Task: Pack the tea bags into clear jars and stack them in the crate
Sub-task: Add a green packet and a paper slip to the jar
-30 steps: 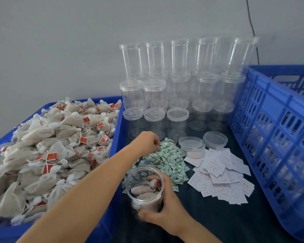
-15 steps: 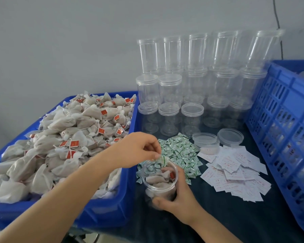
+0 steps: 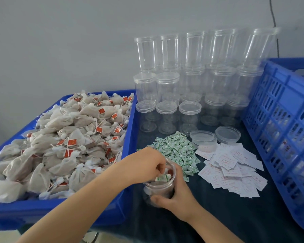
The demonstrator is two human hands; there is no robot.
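My left hand [image 3: 152,163] pinches a green sachet [image 3: 162,178] into the jar [image 3: 159,187] my right hand [image 3: 175,195] grips; next, 1 lid [image 3: 227,134].

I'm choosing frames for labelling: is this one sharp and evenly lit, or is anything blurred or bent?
Head view: soft, even light, no hard shadows; tea bags fairly sharp; stacked clear jars hazy and lean outward from wide-angle bending; blue crate blurs toward the right edge.
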